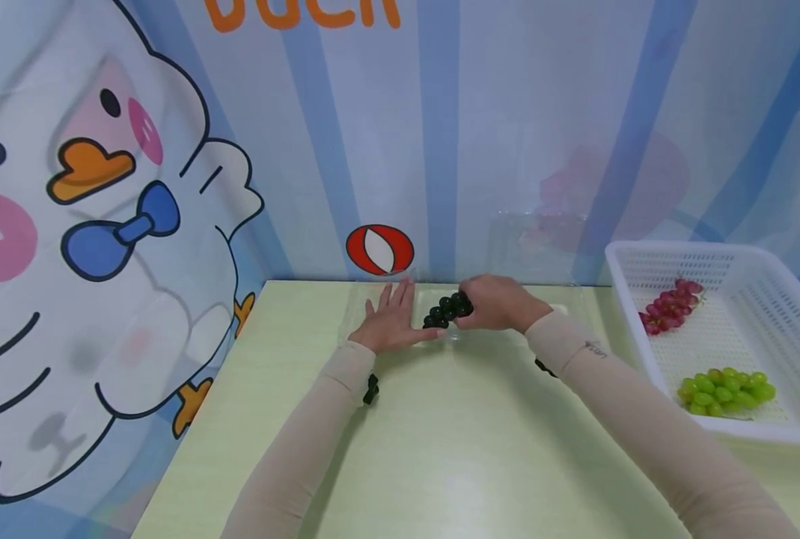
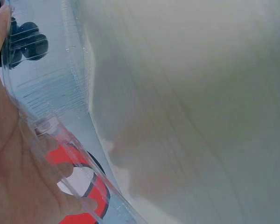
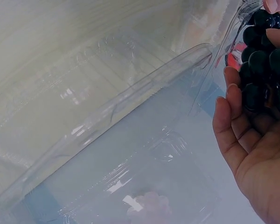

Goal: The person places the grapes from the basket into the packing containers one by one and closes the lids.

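Note:
A bunch of black grapes [image 1: 448,309] is in my right hand [image 1: 497,303], above a clear plastic container [image 2: 51,88] at the table's back edge. The right wrist view shows curled fingers around the dark grapes [image 3: 259,63]. My left hand [image 1: 389,322] lies against the container's left side, fingers straight and spread, thumb pointing toward the grapes. Through the clear wall in the left wrist view, some grapes [image 2: 33,41] show beyond the thumb. The container's raised transparent lid [image 3: 116,105] leans toward the back wall. Its outline is faint in the head view.
A white plastic basket [image 1: 743,337] stands at the right of the table [image 1: 453,464]. Inside it lie a bunch of red grapes [image 1: 672,307] and a bunch of green grapes [image 1: 726,391]. A printed cartoon backdrop [image 1: 386,135] rises directly behind the table and along its left.

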A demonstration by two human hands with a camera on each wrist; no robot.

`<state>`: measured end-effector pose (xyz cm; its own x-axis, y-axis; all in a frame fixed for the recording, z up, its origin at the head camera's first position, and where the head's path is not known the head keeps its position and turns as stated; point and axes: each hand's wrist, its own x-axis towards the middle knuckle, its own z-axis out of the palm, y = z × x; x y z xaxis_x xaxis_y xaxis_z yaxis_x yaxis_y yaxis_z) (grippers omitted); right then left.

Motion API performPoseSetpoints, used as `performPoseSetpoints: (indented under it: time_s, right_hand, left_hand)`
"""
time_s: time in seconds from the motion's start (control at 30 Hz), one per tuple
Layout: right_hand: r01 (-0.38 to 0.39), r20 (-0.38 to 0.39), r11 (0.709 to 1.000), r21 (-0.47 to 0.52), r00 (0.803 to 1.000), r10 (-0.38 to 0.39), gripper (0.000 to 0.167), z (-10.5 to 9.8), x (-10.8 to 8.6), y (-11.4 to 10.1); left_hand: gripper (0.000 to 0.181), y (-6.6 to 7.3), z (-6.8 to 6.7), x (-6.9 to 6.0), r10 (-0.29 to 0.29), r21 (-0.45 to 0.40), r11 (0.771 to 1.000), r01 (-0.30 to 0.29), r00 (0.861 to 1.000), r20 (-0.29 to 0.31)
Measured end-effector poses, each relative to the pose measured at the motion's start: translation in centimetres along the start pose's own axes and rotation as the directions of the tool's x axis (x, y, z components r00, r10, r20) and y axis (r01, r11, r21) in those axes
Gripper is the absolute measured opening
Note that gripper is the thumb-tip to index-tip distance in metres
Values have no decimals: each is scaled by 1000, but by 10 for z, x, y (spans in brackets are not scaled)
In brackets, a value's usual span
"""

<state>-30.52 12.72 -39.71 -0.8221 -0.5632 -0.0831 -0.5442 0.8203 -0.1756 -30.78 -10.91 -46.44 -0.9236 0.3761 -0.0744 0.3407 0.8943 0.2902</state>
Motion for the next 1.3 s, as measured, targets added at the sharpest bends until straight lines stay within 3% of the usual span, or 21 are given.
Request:
performPoseSetpoints:
  time_s: [0.73,1.3]
  right_hand:
    - [-7,1,998,-69,1000,8,43,9,12,-10]
    - [56,-31,988,-146,998,-61,47,15,22,-13]
  left_hand:
    - [121,-1,1,0,-2,-3,1000,2,1000,8]
    - [119,0,-1,0,-9,6,1000,9,1000,24]
